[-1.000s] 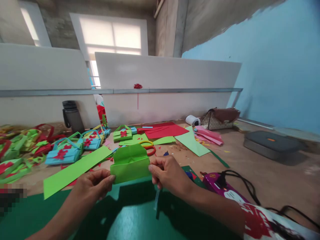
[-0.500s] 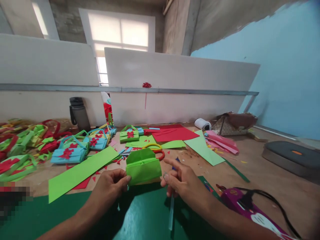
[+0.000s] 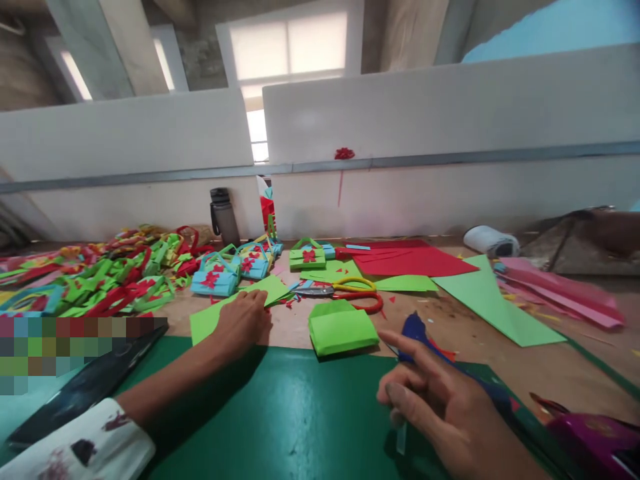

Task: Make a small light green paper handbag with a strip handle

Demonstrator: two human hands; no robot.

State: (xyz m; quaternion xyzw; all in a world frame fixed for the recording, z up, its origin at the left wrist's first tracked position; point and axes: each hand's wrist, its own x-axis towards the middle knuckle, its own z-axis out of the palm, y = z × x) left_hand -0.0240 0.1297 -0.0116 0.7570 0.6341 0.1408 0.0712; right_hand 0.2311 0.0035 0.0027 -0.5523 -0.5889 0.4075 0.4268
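My left hand [image 3: 243, 319] reaches forward over a long light-green paper strip [image 3: 203, 323]; its fingertips are turned down and mostly hidden, so any hold on the strip is unclear. A small folded light-green paper bag body [image 3: 345, 330] lies by the far edge of the green mat [image 3: 280, 413], apart from both hands. Just right of it hovers my right hand [image 3: 430, 393], index finger stretched out, the others loosely bent, with nothing seen between them. Partly hidden behind that hand is a dark-blue tool, apparently a glue gun [image 3: 414, 327], with a translucent stick [image 3: 401, 440] showing below.
Scissors [image 3: 357, 285] lie behind the bag body. Finished small paper bags [image 3: 215, 277] and a colourful pile [image 3: 135, 267] fill the back left, near a dark bottle [image 3: 225, 217]. Red paper [image 3: 415, 257] and a pale-green sheet [image 3: 500, 307] lie right. A purple device [image 3: 595, 440] is at lower right.
My left hand has let go of the green bag body and moved left onto the long strip. The bag body now rests down. My view has turned left.
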